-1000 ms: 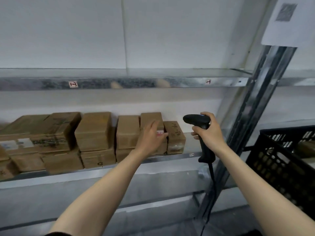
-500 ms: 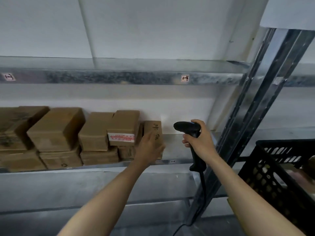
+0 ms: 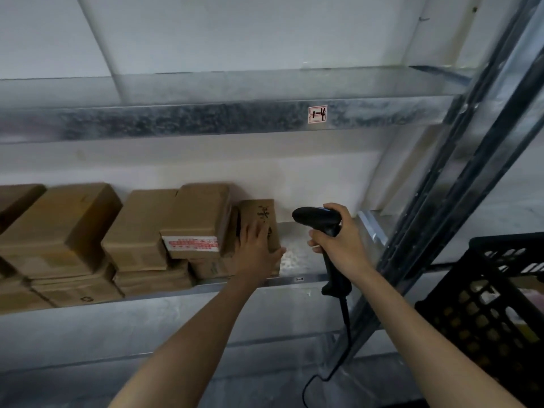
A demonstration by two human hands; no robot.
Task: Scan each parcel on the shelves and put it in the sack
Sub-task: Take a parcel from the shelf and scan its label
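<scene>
The fingers [image 3: 249,235] of the left hand [image 3: 256,251] lie curled over the front of a small box [image 3: 260,214] with black handwriting on it. The thumb hooks round its lower right edge, so the hand grips it. This box is at the right end of the row on the middle shelf [image 3: 297,279], near the shelf's front edge and close against the box beside it. Its underside is hidden, so I cannot tell whether it rests there or is lifted.

The right hand [image 3: 338,242] is wrapped round the handle of a black scanner [image 3: 316,219]. The scanner's head points left toward the small box, just beside it but apart, and its cable [image 3: 347,319] hangs below the shelf's front edge.

Left of the held box, a labelled box [image 3: 197,219] with a red-and-white sticker sits on lower ones. More brown boxes [image 3: 59,228], stacked two high, fill the shelf toward its left end.

The upper shelf [image 3: 206,119] carries a small tag [image 3: 317,114] on its front edge. A metal post [image 3: 447,201] rises at the shelf's right end, with a black crate [image 3: 485,304] to the right of it.
</scene>
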